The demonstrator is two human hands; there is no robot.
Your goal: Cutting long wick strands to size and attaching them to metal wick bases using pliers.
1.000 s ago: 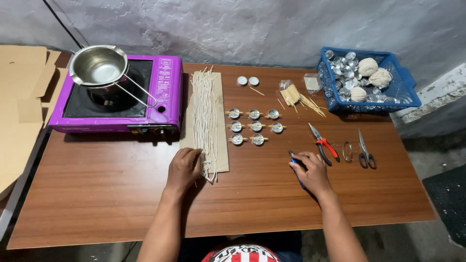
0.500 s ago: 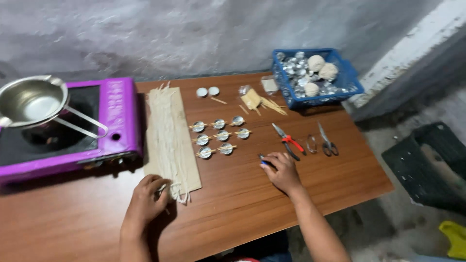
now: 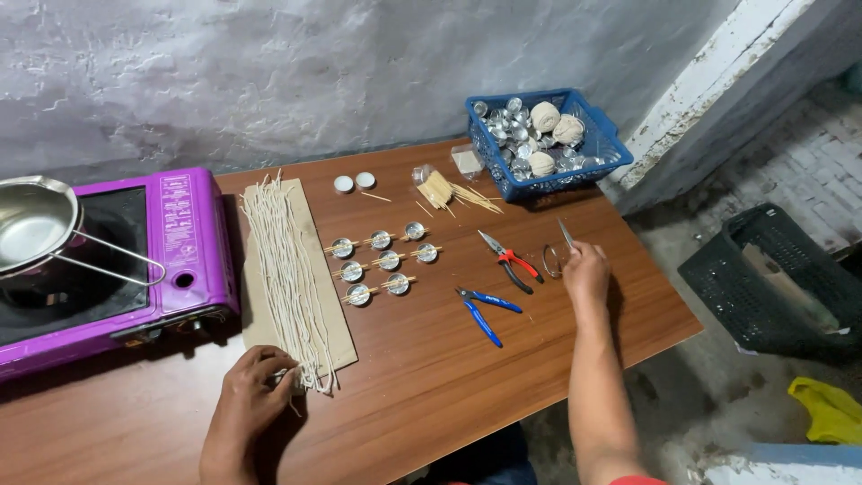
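The left hand (image 3: 251,388) is pinching the near ends of the pale waxed wick strings (image 3: 285,269) lying on the brown cardboard strip (image 3: 314,269). The right hand (image 3: 585,269) has left the blue-handled pliers (image 3: 482,310), now lying free on the wooden worktop (image 3: 431,377) to its left, and is closing around the grey metal scissors (image 3: 566,235), their blades poking out beyond the fingers. The red-handled pliers (image 3: 507,260) are lying just left of it. Further off are small round metal cups (image 3: 382,260) and a blue plastic basket (image 3: 548,144).
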